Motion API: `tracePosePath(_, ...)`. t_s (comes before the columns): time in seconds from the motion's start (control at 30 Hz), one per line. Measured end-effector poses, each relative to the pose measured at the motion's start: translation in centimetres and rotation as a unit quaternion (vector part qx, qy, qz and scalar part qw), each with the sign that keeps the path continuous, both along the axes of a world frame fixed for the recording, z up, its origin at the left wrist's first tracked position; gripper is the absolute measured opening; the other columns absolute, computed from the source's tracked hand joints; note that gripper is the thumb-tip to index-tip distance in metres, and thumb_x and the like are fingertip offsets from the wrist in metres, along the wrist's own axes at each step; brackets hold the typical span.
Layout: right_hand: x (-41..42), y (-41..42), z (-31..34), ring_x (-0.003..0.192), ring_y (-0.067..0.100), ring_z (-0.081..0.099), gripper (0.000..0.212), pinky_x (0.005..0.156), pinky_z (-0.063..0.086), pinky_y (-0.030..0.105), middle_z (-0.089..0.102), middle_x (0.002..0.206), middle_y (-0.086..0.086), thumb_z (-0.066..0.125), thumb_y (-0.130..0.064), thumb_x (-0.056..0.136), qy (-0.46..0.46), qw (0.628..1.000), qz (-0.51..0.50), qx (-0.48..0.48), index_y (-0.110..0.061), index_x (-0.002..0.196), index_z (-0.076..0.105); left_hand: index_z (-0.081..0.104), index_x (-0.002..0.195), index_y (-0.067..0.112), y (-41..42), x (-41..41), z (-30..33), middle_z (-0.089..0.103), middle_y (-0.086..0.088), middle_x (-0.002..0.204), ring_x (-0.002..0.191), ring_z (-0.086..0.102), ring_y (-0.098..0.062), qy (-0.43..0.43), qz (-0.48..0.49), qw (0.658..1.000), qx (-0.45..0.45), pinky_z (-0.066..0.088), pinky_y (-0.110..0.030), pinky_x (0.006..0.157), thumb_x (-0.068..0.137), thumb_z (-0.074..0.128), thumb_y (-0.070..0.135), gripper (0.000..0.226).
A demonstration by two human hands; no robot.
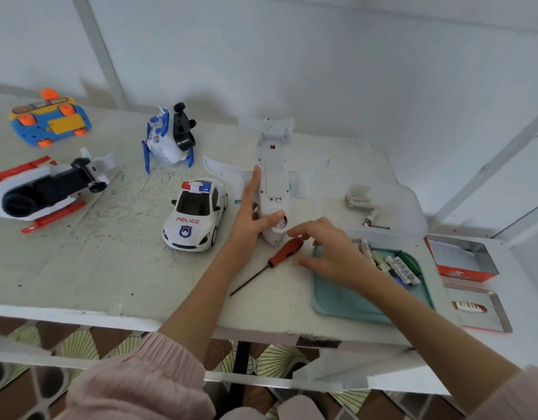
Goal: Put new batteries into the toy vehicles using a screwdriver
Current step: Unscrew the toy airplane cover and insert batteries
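A white toy airplane (273, 177) lies belly-up in the middle of the table, its battery cover facing up. My left hand (252, 213) holds its fuselage, fingers along the left side and thumb across the nose. A red-handled screwdriver (284, 251) lies on the table just below the nose. My right hand (328, 253) hovers over the screwdriver's handle with fingers spread and loosely bent, holding nothing. Several batteries (395, 265) lie in a teal tray (352, 301) under my right wrist.
A police car (195, 215) stands left of my left hand. Further left lie a blue-white helicopter (171, 137), a red-white helicopter (46, 192) and a blue-yellow toy car (49, 119) upside down. More batteries (361, 203) and an orange box (461, 259) sit at the right.
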State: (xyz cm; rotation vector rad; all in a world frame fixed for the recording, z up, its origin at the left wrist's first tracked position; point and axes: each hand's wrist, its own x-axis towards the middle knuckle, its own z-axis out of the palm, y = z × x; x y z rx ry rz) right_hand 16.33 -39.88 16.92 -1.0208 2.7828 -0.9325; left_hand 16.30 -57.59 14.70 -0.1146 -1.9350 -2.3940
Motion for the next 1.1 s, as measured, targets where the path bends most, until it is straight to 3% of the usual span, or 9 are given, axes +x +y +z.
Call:
tracePosePath(0.2, -0.2, -0.3, -0.5, 0.085, 0.017, 0.037, 0.043, 0.076, 0.03, 0.012, 0.046, 0.09, 0.0, 0.081, -0.018, 0.064, 0.026, 0.998, 0.033, 0.04, -0.011, 0.105, 0.068, 0.027, 0.131, 0.061, -0.1, -0.2, -0.2, 0.035, -0.002, 0.152, 0.129, 0.048, -0.02, 0.001, -0.006, 1.0, 0.011, 0.047, -0.032, 0.1, 0.077, 0.067, 0.015, 0.082)
tracePosePath(0.33, 0.0, -0.3, -1.2, 0.079, 0.019, 0.037, 0.027, 0.067, 0.035, 0.029, 0.04, 0.087, -0.004, 0.082, -0.023, 0.06, 0.081, 0.994, 0.062, 0.031, -0.017, 0.085, 0.074, 0.026, 0.132, 0.06, -0.1, -0.3, -0.4, 0.032, 0.002, 0.154, 0.13, 0.046, -0.017, 0.0, -0.007, 1.0, 0.015, 0.044, -0.034, 0.103, 0.076, 0.067, 0.015, 0.083)
tracePosePath(0.4, 0.1, -0.3, -1.1, 0.081, 0.018, 0.038, 0.022, 0.071, 0.036, 0.028, 0.043, 0.089, -0.005, 0.082, -0.021, 0.06, 0.079, 0.995, 0.061, 0.017, -0.018, 0.08, 0.073, 0.025, 0.134, 0.058, -0.2, -0.4, -0.5, 0.032, 0.003, 0.154, 0.13, 0.046, -0.017, 0.001, -0.008, 1.0, 0.019, 0.043, -0.034, 0.103, 0.076, 0.066, 0.015, 0.083)
tracePosePath(0.53, 0.4, 0.7, 1.6, 0.091, 0.01, 0.043, 0.02, 0.081, 0.034, 0.015, 0.053, 0.094, -0.006, 0.082, -0.017, 0.065, -0.095, 0.994, 0.034, -0.03, -0.022, 0.08, 0.071, 0.026, 0.136, 0.054, -0.3, -0.6, -0.6, 0.034, 0.005, 0.152, 0.129, 0.047, -0.016, 0.0, -0.009, 0.999, 0.04, 0.041, -0.034, 0.104, 0.075, 0.067, 0.012, 0.084)
tracePosePath(0.67, 0.6, 1.8, 4.3, 0.089, 0.022, 0.064, 0.022, 0.083, 0.053, 0.033, 0.068, 0.095, 0.006, 0.077, -0.002, 0.07, -0.221, 0.963, -0.008, -0.153, -0.011, 0.083, 0.062, 0.027, 0.136, 0.053, -0.3, -0.8, -0.7, 0.032, 0.001, 0.154, 0.131, 0.047, -0.02, 0.006, -0.008, 0.999, 0.05, 0.043, -0.039, 0.104, 0.068, 0.075, 0.022, 0.089)
tracePosePath(0.8, 0.6, 1.9, 5.8, 0.068, 0.025, 0.069, 0.026, 0.068, 0.056, 0.033, 0.072, 0.08, 0.011, 0.071, 0.002, 0.075, -0.272, 0.939, -0.043, -0.206, -0.007, 0.088, 0.05, 0.029, 0.134, 0.057, -0.2, -0.6, -0.5, 0.028, 0.003, 0.155, 0.132, 0.045, -0.018, 0.009, -0.014, 0.999, 0.037, 0.039, -0.04, 0.108, 0.072, 0.071, 0.012, 0.087)
tracePosePath(0.87, 0.5, 1.9, 6.1, 0.055, 0.022, 0.064, 0.024, 0.056, 0.053, 0.028, 0.071, 0.073, 0.009, 0.071, -0.001, 0.076, -0.244, 0.941, -0.063, -0.226, -0.012, 0.091, 0.055, 0.027, 0.135, 0.056, -0.2, -0.4, -0.4, 0.029, 0.005, 0.155, 0.133, 0.043, -0.015, 0.002, -0.021, 0.999, 0.03, 0.038, -0.038, 0.109, 0.073, 0.07, 0.013, 0.087)
tracePosePath(0.93, 0.5, 2.0, 6.0, 0.052, 0.014, 0.062, 0.023, 0.054, 0.051, 0.021, 0.07, 0.071, 0.002, 0.073, -0.004, 0.074, -0.183, 0.947, -0.088, -0.248, -0.018, 0.089, 0.064, 0.027, 0.135, 0.058, -0.1, -0.2, -0.2, 0.031, 0.005, 0.154, 0.133, 0.043, -0.015, -0.003, -0.023, 0.999, 0.024, 0.038, -0.038, 0.109, 0.074, 0.07, 0.016, 0.086)
tracePosePath(1.1, 0.2, 2.0, 5.4, 0.077, -0.001, 0.066, 0.023, 0.074, 0.05, 0.012, 0.07, 0.081, -0.014, 0.078, -0.008, 0.07, -0.03, 0.967, -0.118, -0.223, -0.023, 0.085, 0.07, 0.027, 0.131, 0.062, 0.0, -0.1, -0.1, 0.034, 0.006, 0.152, 0.13, 0.047, -0.013, -0.003, -0.019, 1.0, 0.018, 0.041, -0.034, 0.106, 0.075, 0.07, 0.017, 0.084)
